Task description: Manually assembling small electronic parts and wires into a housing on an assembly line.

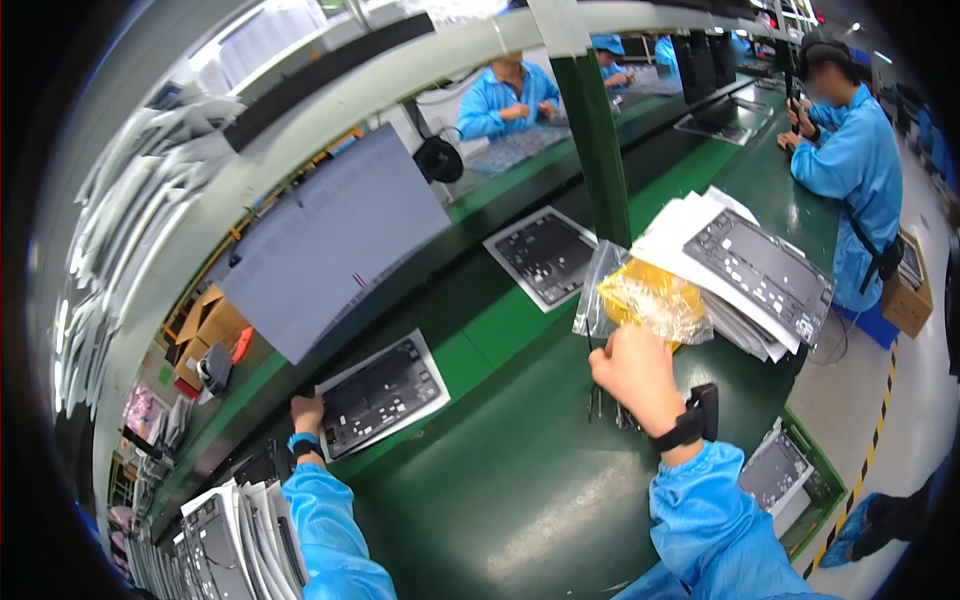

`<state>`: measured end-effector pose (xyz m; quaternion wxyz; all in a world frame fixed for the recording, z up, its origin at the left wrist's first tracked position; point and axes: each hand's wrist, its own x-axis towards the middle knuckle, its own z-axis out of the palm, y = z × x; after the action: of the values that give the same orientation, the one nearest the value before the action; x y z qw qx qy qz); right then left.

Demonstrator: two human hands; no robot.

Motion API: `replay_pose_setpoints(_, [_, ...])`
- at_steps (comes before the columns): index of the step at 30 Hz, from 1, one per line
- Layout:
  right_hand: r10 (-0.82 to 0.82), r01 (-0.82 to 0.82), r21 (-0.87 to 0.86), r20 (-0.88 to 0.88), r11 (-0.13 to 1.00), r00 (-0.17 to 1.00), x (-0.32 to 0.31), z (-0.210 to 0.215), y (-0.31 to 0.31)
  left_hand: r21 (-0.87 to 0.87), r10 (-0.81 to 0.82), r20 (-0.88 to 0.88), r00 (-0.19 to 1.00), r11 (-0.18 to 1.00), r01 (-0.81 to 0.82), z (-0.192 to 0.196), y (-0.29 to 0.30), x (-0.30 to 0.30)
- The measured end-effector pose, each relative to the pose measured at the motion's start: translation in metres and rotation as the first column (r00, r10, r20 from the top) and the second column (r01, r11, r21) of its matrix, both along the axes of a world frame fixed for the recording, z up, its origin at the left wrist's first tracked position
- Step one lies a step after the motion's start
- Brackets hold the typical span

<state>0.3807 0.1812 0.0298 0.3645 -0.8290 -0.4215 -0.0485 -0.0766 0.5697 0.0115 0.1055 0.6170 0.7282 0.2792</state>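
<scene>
My left hand is closed on the left edge of a flat black electronics panel with small white patches. A white sheet lies under that panel, on the green strip along the bench. My right hand is a fist, right beside a clear plastic bag with yellow material in it. What the fist holds, if anything, is hidden. Thin dark tools lie just left of and below it. Another black panel rests on a white sheet farther along the strip.
Right of the bag is a stack of white sheets topped by a black panel. More panels stand at lower left. A green post and a hanging grey board rise behind. A green crate and a co-worker are right.
</scene>
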Motion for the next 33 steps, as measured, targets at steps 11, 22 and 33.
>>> replay_pose_setpoints(11, [0.156,-0.158,0.034,0.055,0.987,0.986,0.005,-0.016,0.012,0.124,-0.397,-0.289,0.871,0.887,0.446,0.029,-0.097,0.294])
replay_pose_setpoints(22, [0.222,-0.23,-0.282,-0.058,0.932,0.973,-0.007,-0.005,0.008,-0.219,-0.613,0.157,0.774,0.743,0.632,-0.007,-0.056,0.426])
replay_pose_setpoints(33, [0.182,-0.192,-0.221,-0.065,0.956,0.981,0.004,0.01,-0.002,-0.199,-0.551,0.566,0.613,0.63,0.751,0.011,-0.073,0.406])
